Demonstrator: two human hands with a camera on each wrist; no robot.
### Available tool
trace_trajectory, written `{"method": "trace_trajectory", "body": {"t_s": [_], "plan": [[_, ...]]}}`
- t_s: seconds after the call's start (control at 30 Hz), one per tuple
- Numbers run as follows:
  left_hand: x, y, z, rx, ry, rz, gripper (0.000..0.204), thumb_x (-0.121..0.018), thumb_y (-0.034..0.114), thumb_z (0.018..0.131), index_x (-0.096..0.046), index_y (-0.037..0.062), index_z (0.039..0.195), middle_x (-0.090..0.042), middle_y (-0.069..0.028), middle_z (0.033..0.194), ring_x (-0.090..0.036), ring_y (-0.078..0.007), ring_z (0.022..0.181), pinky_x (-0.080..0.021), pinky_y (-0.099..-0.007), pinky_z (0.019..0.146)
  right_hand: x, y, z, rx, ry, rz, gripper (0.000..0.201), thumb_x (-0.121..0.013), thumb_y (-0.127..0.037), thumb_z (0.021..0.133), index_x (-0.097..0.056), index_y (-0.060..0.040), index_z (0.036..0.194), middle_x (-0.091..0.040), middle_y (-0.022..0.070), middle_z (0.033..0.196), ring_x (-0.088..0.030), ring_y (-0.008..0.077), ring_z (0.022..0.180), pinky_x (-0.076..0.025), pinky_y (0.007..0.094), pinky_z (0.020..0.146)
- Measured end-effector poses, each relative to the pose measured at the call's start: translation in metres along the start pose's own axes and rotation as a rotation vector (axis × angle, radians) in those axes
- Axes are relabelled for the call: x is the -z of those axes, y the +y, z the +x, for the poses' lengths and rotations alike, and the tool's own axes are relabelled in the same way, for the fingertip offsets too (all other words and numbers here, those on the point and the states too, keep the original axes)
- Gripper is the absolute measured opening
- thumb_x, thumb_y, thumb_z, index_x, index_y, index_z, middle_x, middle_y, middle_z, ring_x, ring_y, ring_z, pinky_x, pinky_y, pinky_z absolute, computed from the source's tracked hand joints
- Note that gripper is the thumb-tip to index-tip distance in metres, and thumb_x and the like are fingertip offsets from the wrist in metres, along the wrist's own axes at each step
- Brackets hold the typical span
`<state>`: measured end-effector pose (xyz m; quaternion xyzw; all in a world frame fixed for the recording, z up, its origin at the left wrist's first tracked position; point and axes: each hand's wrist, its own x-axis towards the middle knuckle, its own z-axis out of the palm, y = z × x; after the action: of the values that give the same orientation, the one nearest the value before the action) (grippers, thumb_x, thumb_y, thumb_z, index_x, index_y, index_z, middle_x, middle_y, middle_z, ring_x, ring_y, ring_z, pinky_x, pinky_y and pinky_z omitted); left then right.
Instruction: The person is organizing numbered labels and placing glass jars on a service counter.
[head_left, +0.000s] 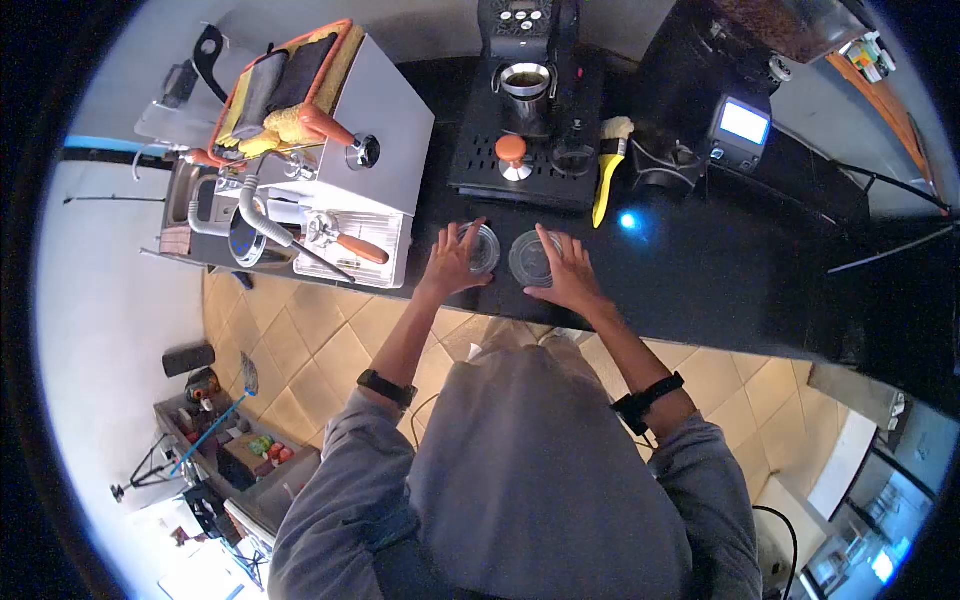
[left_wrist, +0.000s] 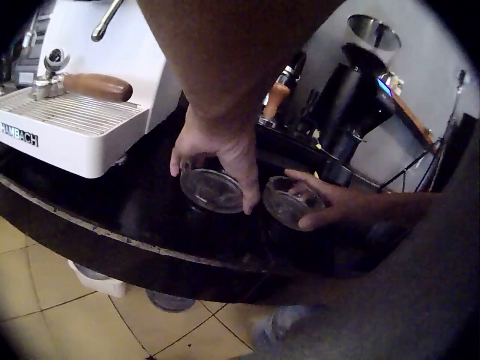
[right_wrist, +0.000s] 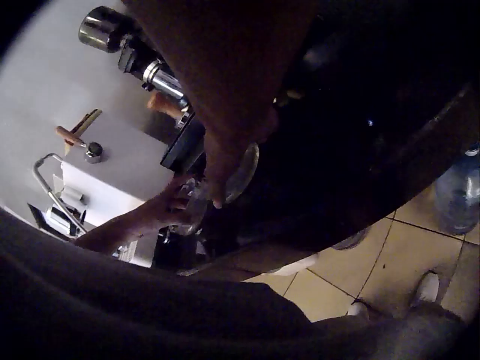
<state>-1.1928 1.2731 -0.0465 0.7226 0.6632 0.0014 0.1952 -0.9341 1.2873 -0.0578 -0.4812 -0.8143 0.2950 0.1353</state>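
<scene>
Two clear round glasses stand side by side near the counter's front edge. My left hand (head_left: 450, 268) holds the left glass (head_left: 485, 250), thumb on the near side and fingers around the far side. Around the right glass (head_left: 527, 260), my right hand (head_left: 572, 278) has its fingers and thumb in the same way. In the left wrist view, a flat round face of the left glass (left_wrist: 212, 192) points up between thumb and fingers, and the right glass (left_wrist: 289, 208) sits close beside it. The right wrist view is dark, with the right forearm covering much of the right glass (right_wrist: 244, 174).
A white espresso machine (head_left: 385, 130) with a wooden-handled portafilter (head_left: 360, 248) is on the left. Behind the glasses stand a black machine (head_left: 475, 165) and an orange-topped tamper (head_left: 511, 150). A yellow brush (head_left: 607, 180) and a black grinder (head_left: 680, 100) are to the right.
</scene>
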Motion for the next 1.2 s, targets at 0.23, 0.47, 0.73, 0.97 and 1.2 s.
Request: {"method": "trace_trajectory", "body": {"t_s": [0.23, 0.47, 0.73, 0.97, 1.2], "plan": [[0.009, -0.007, -0.004, -0.159, 0.116, -0.155, 0.121, -0.089, 0.047, 0.056, -0.023, 0.0234, 0.154, -0.039, -0.0216, 0.137, -0.044, -0.0408, 0.123, -0.043, -0.0519, 0.097, -0.004, -0.021, -0.014, -0.152, 0.083, 0.069, 0.114, -0.088, -0.034, 0.062, -0.023, -0.0178, 0.154, -0.034, 0.0198, 0.147, -0.036, 0.0399, 0.134, -0.034, 0.0513, 0.11], [-0.006, -0.019, -0.006, -0.185, 0.153, -0.213, 0.113, -0.082, 0.056, 0.063, -0.027, 0.0138, 0.152, -0.038, -0.0223, 0.138, -0.041, -0.0407, 0.125, -0.04, -0.0528, 0.1, -0.019, -0.04, -0.015, -0.208, 0.229, 0.064, 0.109, -0.088, -0.026, 0.064, -0.025, -0.0131, 0.152, -0.038, 0.0222, 0.143, -0.04, 0.0427, 0.132, -0.037, 0.0482, 0.11], [-0.01, -0.026, -0.001, -0.297, 0.205, -0.224, 0.11, -0.079, 0.058, 0.067, -0.028, 0.0094, 0.151, -0.035, -0.0242, 0.141, -0.039, -0.0424, 0.128, -0.038, -0.0539, 0.102, -0.025, -0.062, -0.03, -0.314, 0.362, 0.094, 0.113, -0.089, -0.015, 0.062, -0.021, -0.0114, 0.153, -0.038, 0.0245, 0.142, -0.042, 0.0432, 0.129, -0.04, 0.0459, 0.109], [0.002, -0.025, -0.019, -0.43, 0.39, -0.21, 0.102, -0.075, 0.054, 0.075, -0.027, 0.0057, 0.151, -0.027, -0.0264, 0.148, -0.031, -0.0462, 0.134, -0.03, -0.056, 0.108, -0.065, -0.104, -0.131, -0.533, 0.634, 0.043, 0.11, -0.085, -0.015, 0.066, -0.019, -0.0112, 0.154, -0.035, 0.0269, 0.143, -0.037, 0.0443, 0.132, -0.035, 0.0461, 0.112], [0.003, -0.011, -0.117, -0.996, 0.109, -0.364, 0.046, -0.059, 0.013, 0.087, -0.052, 0.0099, 0.133, -0.052, -0.0119, 0.125, -0.044, -0.0288, 0.124, -0.022, -0.0515, 0.109, -0.22, -0.212, -0.313, -1.058, 0.97, 0.048, 0.09, -0.074, -0.01, 0.079, -0.023, -0.0144, 0.153, -0.042, 0.0246, 0.136, -0.046, 0.0399, 0.122, -0.041, 0.0455, 0.104]]}}
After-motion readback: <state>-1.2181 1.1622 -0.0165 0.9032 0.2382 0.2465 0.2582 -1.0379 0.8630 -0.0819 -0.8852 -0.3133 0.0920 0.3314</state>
